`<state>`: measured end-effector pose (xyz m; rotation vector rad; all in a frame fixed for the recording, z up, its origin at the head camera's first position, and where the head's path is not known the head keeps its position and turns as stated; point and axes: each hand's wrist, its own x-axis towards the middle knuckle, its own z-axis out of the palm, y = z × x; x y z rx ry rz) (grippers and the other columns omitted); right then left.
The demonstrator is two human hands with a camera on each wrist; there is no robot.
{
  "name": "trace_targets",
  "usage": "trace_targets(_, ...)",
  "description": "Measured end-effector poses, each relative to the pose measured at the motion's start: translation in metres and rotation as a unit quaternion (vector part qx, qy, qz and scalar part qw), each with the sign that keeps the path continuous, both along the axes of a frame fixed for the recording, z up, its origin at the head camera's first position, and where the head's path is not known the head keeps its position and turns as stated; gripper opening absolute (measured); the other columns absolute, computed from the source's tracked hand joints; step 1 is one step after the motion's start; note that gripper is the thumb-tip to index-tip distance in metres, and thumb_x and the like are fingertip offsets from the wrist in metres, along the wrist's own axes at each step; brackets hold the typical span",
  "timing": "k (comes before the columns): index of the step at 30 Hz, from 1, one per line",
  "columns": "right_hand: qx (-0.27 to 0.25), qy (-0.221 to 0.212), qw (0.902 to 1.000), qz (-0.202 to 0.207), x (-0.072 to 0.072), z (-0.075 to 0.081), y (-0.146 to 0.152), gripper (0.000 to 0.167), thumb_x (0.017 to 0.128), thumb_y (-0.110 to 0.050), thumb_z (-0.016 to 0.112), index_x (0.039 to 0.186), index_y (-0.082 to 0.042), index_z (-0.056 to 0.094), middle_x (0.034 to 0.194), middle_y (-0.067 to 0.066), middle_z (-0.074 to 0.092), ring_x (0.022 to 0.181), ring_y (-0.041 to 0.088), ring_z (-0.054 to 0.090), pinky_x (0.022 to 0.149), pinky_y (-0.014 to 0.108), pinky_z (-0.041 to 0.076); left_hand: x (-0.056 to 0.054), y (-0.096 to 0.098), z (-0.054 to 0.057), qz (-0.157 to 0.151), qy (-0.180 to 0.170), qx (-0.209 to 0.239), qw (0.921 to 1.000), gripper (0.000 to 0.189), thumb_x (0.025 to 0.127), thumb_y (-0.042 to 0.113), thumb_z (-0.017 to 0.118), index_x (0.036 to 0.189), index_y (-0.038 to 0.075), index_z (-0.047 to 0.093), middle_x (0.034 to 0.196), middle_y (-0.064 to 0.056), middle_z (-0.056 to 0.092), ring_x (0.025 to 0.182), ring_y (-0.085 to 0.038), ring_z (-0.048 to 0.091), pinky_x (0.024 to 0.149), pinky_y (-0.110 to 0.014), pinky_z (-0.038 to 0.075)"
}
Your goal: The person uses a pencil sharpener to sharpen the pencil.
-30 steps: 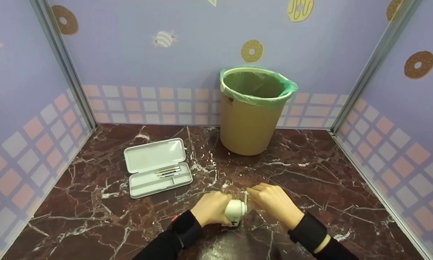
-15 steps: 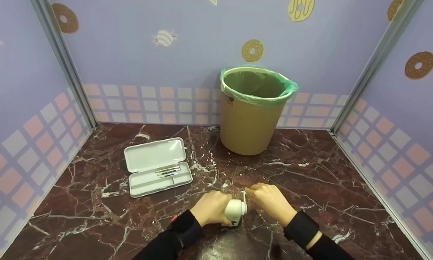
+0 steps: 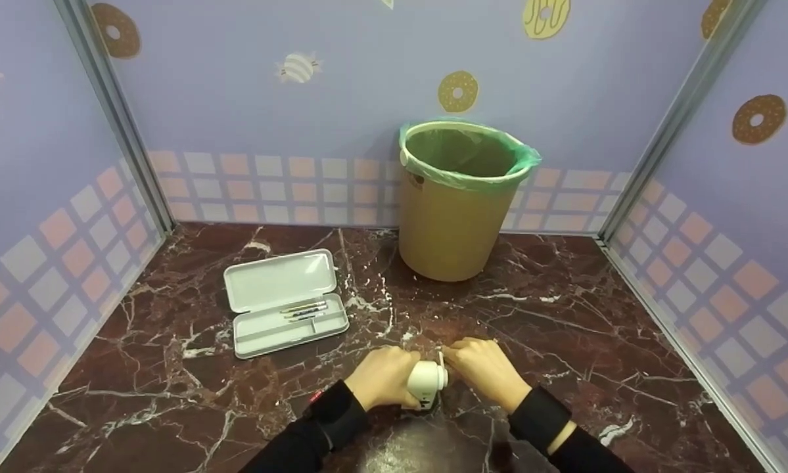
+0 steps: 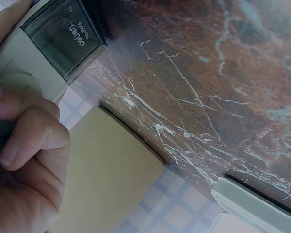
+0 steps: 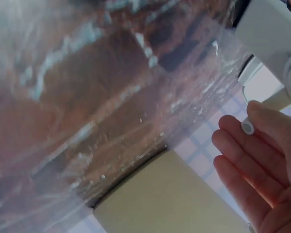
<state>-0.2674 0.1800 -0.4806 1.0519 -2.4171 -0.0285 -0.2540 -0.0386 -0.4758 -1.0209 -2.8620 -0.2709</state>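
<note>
A white hand-crank pencil sharpener (image 3: 422, 386) stands near the front of the table. My left hand (image 3: 383, 377) grips its body from the left. In the left wrist view the sharpener's dark see-through shavings drawer (image 4: 65, 36) shows, marked "deli", with curled fingers (image 4: 36, 131) beside it. On the other side, my right hand (image 3: 484, 369) pinches the crank handle (image 3: 441, 358). Up close in the right wrist view, thumb and forefinger hold the crank's small knob (image 5: 248, 127) while the other fingers extend loosely. Any pencil in the sharpener is hidden.
An open white pencil case (image 3: 246, 327) lies at the left, with several pencils (image 3: 303, 311) inside. A tan bin (image 3: 456, 230) with a green liner (image 3: 528, 157) stands at the back. Patterned panels wall in the dark red marbled table (image 3: 578, 348).
My right hand has shifted slightly left, with the crank handle's tip moving a little too. The left hand and the sharpener stay in place.
</note>
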Motion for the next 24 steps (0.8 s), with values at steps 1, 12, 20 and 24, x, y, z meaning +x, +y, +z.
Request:
trace_targets(1, -0.004, -0.003, 1.0000, -0.001, 0.000, -0.001, 0.000, 0.014, 0.081, -0.014, 0.078, 0.075, -0.016, 0.066, 0.070, -0.004, 0.069, 0.062, 0.016, 0.064, 0.049, 0.032, 0.049, 0.000, 0.000, 0.000, -0.001, -0.002, 0.001, 1.0000, 0.050, 0.061, 0.039, 0.095, 0.092, 0.011, 0.067, 0.082, -0.001, 0.073, 0.069, -0.016, 0.067, 0.064, -0.028, 0.058)
trace_targets(12, -0.006, -0.022, 0.9997, 0.002, 0.006, -0.017, 0.000, 0.016, 0.080, -0.008, 0.079, 0.074, -0.013, 0.065, 0.066, -0.001, 0.068, 0.057, 0.017, 0.063, 0.049, 0.033, 0.050, -0.002, 0.000, 0.000, 0.005, -0.005, 0.013, 0.9999, 0.050, 0.061, 0.038, 0.096, 0.091, 0.011, 0.067, 0.081, -0.001, 0.073, 0.067, -0.016, 0.065, 0.062, -0.027, 0.057)
trace_targets(20, -0.012, -0.023, 0.9995, 0.020, 0.017, -0.026, 0.001, 0.020, 0.083, -0.016, 0.080, 0.071, -0.014, 0.065, 0.065, -0.003, 0.068, 0.056, 0.013, 0.063, 0.049, 0.030, 0.049, 0.000, 0.001, -0.002, 0.002, -0.001, 0.029, 0.9996, 0.049, 0.060, 0.036, 0.096, 0.090, 0.011, 0.066, 0.080, -0.001, 0.072, 0.067, -0.015, 0.064, 0.060, -0.027, 0.054)
trace_targets(24, 0.000, -0.016, 0.9993, 0.035, 0.022, -0.027, 0.001, 0.017, 0.083, -0.020, 0.081, 0.073, -0.016, 0.068, 0.067, -0.005, 0.070, 0.056, 0.011, 0.063, 0.050, 0.029, 0.049, 0.001, 0.001, -0.003, 0.006, -0.001, 0.039, 0.9992, 0.048, 0.059, 0.035, 0.095, 0.088, 0.011, 0.066, 0.079, -0.001, 0.071, 0.066, -0.015, 0.063, 0.059, -0.026, 0.052)
